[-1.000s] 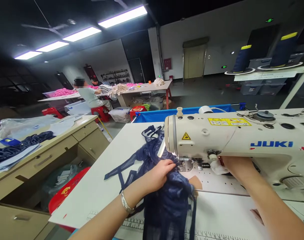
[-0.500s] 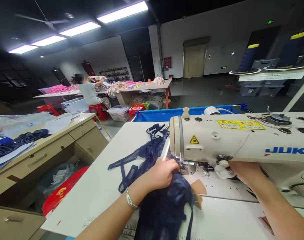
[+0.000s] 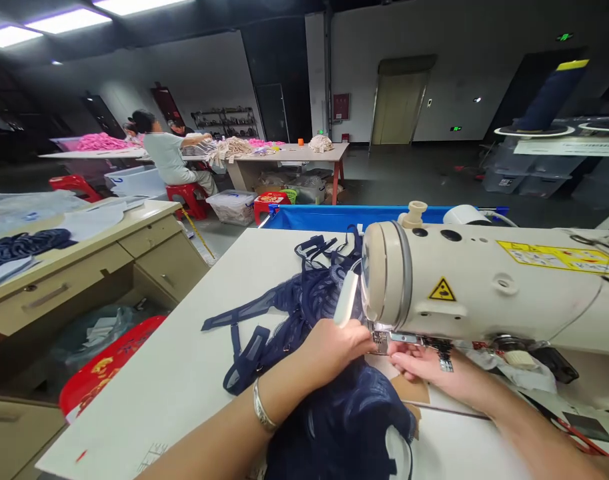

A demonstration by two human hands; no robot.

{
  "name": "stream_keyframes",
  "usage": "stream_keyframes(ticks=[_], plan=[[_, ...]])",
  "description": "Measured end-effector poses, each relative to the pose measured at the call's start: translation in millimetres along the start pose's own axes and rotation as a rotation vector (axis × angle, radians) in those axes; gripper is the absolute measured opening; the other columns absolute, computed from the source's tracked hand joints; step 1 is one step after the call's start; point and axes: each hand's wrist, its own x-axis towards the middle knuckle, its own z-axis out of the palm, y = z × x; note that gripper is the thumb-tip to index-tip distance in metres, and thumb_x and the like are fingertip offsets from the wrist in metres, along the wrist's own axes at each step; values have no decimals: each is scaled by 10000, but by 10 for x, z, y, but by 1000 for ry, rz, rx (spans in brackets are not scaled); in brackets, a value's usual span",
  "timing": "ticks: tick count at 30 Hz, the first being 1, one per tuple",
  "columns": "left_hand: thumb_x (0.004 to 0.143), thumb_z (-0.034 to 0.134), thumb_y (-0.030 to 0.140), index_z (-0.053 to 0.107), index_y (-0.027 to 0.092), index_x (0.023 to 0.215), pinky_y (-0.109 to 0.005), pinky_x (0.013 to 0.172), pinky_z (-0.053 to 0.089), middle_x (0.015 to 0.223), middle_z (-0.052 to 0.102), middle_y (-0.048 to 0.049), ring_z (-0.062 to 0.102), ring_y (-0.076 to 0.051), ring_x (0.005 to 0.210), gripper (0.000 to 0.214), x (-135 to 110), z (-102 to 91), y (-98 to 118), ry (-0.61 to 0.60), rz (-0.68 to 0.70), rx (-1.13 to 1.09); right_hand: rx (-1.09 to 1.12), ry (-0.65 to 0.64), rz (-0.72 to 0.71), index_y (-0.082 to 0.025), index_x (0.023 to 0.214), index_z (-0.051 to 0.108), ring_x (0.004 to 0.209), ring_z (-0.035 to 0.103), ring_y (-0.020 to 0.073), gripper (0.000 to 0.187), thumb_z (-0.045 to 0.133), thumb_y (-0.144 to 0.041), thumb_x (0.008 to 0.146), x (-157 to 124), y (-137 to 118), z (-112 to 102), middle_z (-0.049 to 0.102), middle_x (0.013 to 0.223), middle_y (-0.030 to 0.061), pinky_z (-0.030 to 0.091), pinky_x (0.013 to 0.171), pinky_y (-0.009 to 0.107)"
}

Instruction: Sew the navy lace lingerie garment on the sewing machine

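Dark navy garment of sheer fabric with narrow straps is spread in folds over the white, smooth-topped table, partly tucked under the head of the cream-coloured metal sewing machine. Its fabric is grasped beside the needle area by the bent fingers of the left hand; a patterned silver bracelet is worn on that wrist. The fingers of the right hand are drawn near together by the presser foot; whether anything is gripped there cannot be told. A flat brown piece is partly covered by that hand. Farther left, a tan table with drawers is seen, with a glossy red stool placed between.
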Motion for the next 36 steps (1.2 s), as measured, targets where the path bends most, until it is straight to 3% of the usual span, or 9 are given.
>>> stream_keyframes(ticks=[1,3,7,13,20,25,30,36], plan=[[966,339,425,621,222,888,-227,571,384,798,645,18,607,-123,710,356,2,20,5,15,-6,-6,-35,-4,-8,-216,901,614,647,548,143,298,523,-480,798,55,7,89,583,742,1,469,600,260],[963,365,409,618,254,942,-224,593,390,847,666,33,618,-124,752,297,3,57,10,40,-10,-34,-164,107,-37,-222,826,617,617,544,149,271,507,-468,801,152,43,214,567,664,-15,464,593,268],[940,438,398,630,263,1001,-230,704,429,933,688,26,628,-133,832,243,-3,96,1,45,-6,-128,-275,261,-109,-222,633,590,653,597,178,195,565,-396,718,250,100,332,626,642,-4,492,670,298],[948,420,392,634,266,1045,-235,787,438,972,689,17,620,-132,883,266,0,88,-13,26,21,-224,-219,249,-70,-195,750,614,567,628,180,265,500,-427,692,231,33,404,698,725,47,512,553,291],[949,435,358,633,242,973,-237,768,429,907,687,19,621,-123,848,231,-4,78,9,48,63,-206,-230,257,-109,-224,654,618,675,656,225,299,490,-488,710,214,-30,355,693,690,22,532,649,320],[950,421,369,633,225,920,-244,721,441,860,683,5,620,-131,779,259,-4,118,15,79,-7,-162,-307,258,-124,-232,757,655,798,651,242,386,384,-507,766,213,-3,337,713,808,42,496,774,361],[953,401,392,634,219,914,-260,699,451,851,689,-1,619,-146,771,293,0,137,24,121,-29,-123,-396,259,-61,-224,568,511,572,582,192,373,349,-497,763,194,-102,375,609,569,8,437,565,300],[959,377,399,628,208,934,-250,729,452,853,679,-7,612,-142,790,317,-9,121,18,90,-8,-179,-440,287,-55,-218,505,395,479,471,133,304,360,-406,742,208,-204,416,493,471,-27,333,479,247]])
